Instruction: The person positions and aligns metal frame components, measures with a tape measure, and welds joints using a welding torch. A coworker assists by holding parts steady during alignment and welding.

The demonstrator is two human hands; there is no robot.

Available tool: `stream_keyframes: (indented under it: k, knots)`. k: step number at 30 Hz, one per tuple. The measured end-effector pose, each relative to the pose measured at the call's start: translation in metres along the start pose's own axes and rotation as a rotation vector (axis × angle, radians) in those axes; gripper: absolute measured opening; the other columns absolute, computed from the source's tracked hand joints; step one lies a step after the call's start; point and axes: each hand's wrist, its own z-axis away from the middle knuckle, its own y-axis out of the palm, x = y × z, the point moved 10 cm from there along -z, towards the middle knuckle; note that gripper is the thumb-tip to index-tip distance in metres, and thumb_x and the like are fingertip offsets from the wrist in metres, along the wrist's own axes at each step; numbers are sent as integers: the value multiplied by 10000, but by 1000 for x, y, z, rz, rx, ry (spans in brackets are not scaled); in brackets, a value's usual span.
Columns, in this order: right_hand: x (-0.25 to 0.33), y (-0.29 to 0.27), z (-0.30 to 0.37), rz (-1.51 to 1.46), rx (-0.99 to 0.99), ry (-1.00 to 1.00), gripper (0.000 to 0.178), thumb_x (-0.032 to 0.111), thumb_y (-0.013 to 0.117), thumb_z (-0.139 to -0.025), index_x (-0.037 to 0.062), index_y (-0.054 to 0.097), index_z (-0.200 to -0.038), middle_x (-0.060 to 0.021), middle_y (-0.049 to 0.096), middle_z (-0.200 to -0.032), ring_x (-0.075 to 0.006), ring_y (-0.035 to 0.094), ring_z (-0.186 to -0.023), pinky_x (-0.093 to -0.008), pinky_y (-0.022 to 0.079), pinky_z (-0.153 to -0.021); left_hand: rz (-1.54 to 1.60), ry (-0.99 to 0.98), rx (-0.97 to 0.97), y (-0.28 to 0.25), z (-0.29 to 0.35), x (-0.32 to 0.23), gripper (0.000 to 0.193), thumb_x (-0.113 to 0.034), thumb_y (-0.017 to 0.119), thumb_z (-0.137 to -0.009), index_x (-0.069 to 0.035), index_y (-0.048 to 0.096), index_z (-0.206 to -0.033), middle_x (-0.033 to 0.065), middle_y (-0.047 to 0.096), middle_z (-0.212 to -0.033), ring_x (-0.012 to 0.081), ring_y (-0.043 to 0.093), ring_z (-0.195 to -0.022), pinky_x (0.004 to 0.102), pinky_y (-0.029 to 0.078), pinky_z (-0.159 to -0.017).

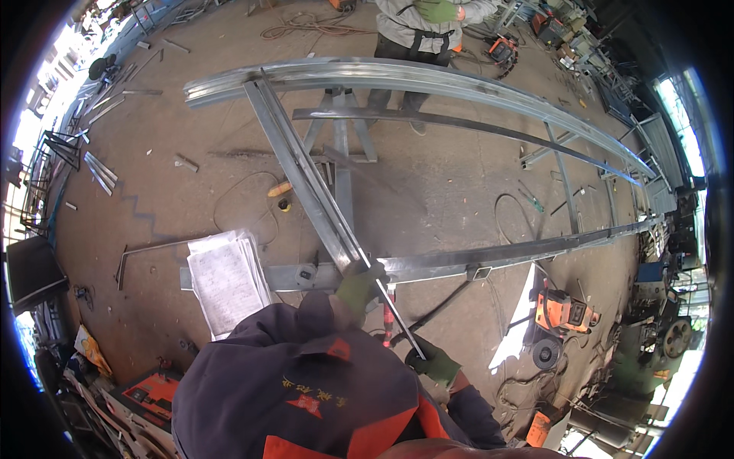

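Note:
My left hand (356, 289), in a green glove with dark fingertips, is closed on a thin, shiny metal bar where it meets the near beam. My right hand (436, 362), gloved in green, grips the lower end of the same metal bar (401, 320), which slants down toward me. Beyond my left hand a grooved steel crosspiece (302, 172) runs to the far rail (428, 74). The near steel beam (527, 251) stretches to the right. Between my hands, close to the bar, is a red-handled tool (388, 315), partly hidden. My jacket covers part of the left wrist.
Papers (225, 279) lie over the near beam's left end. Another person (420, 34) stands behind the far rail. An orange machine (564, 312) and cables are on the floor at right. A red-topped box (153, 398) sits lower left; metal offcuts (101, 173) are scattered far left.

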Motion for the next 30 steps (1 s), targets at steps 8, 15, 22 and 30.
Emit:
stream_keyframes:
  k: [8,15,22,30]
  knots:
    - [19,13,-42,188,16,-80,797,119,686,-1101,156,357,-1826,-32,765,-1104,-148,734,-982,-343,612,-913,220,-114,-100,-32,-31,4,226,-196,729,-1118,-99,673,-1314,61,723,-1090,208,747,-987,382,652,-873]
    - [34,12,-49,184,47,-63,805,126,702,-1094,182,368,-1825,-27,755,-1123,-133,716,-1005,-340,609,-905,218,-113,-111,-45,-47,10,214,-182,704,-1137,-95,665,-1329,70,726,-1102,225,754,-991,415,664,-872]
    - [43,17,-54,43,48,-81,713,81,721,-1118,187,474,-1779,62,695,-1128,-48,614,-917,-256,546,-806,288,-121,-90,-51,-54,11,235,-194,714,-1137,-88,659,-1341,78,727,-1101,235,752,-968,422,671,-832]
    - [7,13,-82,347,103,-31,813,243,647,-1136,220,265,-1854,-138,741,-1481,-240,728,-1248,-407,570,-1096,312,-108,68,-45,-63,4,232,-167,683,-1146,-78,628,-1353,112,732,-1140,273,749,-1002,458,671,-868]
